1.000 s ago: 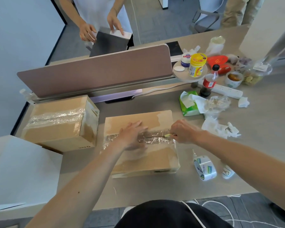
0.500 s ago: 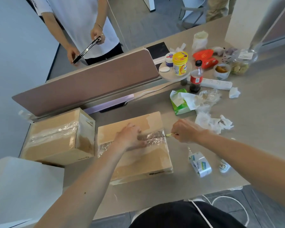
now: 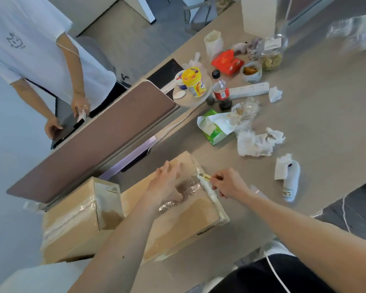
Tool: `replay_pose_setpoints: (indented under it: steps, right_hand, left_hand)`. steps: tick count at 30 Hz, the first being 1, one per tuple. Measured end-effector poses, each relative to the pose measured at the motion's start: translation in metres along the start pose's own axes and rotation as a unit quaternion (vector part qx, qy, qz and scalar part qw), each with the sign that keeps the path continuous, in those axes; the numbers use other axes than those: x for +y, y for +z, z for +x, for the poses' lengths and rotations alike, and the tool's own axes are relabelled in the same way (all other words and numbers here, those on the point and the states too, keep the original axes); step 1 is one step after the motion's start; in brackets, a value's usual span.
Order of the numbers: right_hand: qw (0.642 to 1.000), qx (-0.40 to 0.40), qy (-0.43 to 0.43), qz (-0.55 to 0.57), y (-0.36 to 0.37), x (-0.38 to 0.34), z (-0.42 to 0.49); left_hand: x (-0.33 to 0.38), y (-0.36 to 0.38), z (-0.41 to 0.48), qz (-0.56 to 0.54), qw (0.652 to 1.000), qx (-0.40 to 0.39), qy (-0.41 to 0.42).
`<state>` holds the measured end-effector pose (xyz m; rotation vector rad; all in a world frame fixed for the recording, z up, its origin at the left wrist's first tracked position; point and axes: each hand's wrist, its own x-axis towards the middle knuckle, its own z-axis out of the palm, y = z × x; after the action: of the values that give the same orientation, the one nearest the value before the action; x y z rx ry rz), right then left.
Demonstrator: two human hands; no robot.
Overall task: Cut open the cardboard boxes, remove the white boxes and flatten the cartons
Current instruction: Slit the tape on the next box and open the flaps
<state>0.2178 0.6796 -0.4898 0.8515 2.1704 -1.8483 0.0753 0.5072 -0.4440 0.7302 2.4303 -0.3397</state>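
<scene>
Two cardboard cartons sit shut on the worktop's near-left part, so their contents cannot be seen: the nearer cardboard box (image 3: 188, 220) lies by the near edge with clear tape (image 3: 188, 187) running along its top seam, and a second taped box (image 3: 72, 220) stands just beside it towards the left edge, below the brown divider panel (image 3: 106, 134). Further back, a small bowl (image 3: 250, 71) holds something orange-brown, a clear jar (image 3: 273, 53) holds yellowish pieces, a cola bottle (image 3: 220, 90) has only dark dregs at the bottom, and a green tissue pack (image 3: 212, 129) has a sheet pulled out, with crumpled tissues (image 3: 256, 142) beside it. The left hand (image 3: 167, 182) lies on the nearer box's top, its grip opened out, fingers spread and pressing down on the cardboard next to the tape. The right hand (image 3: 228, 183) has its grip curled tight round a small yellow-green cutter (image 3: 206, 176), fingers wrapped on the handle. The cutter's tip meets the box's right-hand top edge, where the tape passes over the end; blur hides whether the blade is in the tape. The nearer box thus lies under the left hand and just left of the right hand, which hovers off the box's end over the bare worktop (image 3: 317, 127)
</scene>
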Motion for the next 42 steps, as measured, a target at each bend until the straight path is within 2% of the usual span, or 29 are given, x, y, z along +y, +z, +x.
replay_pose_setpoints:
  steps: [4, 10, 17, 26, 34, 38, 40, 42]
  right_hand:
    - [0.999, -0.001, -0.001, 0.034, 0.006, 0.003, 0.003]
    - [0.999, -0.016, -0.029, 0.031, 0.011, 0.001, 0.009]
    - [0.998, -0.053, -0.022, 0.008, 0.001, -0.001, -0.003]
    - [0.999, -0.047, -0.020, -0.003, -0.004, 0.019, -0.016]
    - [0.997, -0.074, -0.013, -0.015, -0.009, 0.023, -0.029]
    - [0.993, -0.106, 0.000, -0.057, -0.018, 0.014, -0.039]
    - [0.994, -0.086, 0.012, -0.059, -0.021, 0.013, -0.043]
    - [0.999, -0.034, 0.031, -0.008, -0.021, 0.015, -0.040]
  left_hand:
    - [0.002, 0.002, -0.002, -0.026, 0.999, 0.043, 0.011]
    - [0.004, -0.005, -0.004, -0.006, 0.998, 0.064, 0.020]
    - [0.005, -0.002, 0.000, -0.009, 0.999, 0.042, -0.007]
    - [0.009, -0.001, -0.001, -0.007, 0.998, 0.058, 0.000]
    - [0.010, 0.001, -0.003, -0.004, 0.998, 0.057, -0.005]
    - [0.007, 0.003, -0.004, -0.016, 0.998, 0.060, 0.001]
    - [0.003, 0.004, -0.004, -0.025, 0.998, 0.060, 0.003]
    - [0.000, 0.006, -0.006, -0.037, 0.997, 0.066, 0.014]
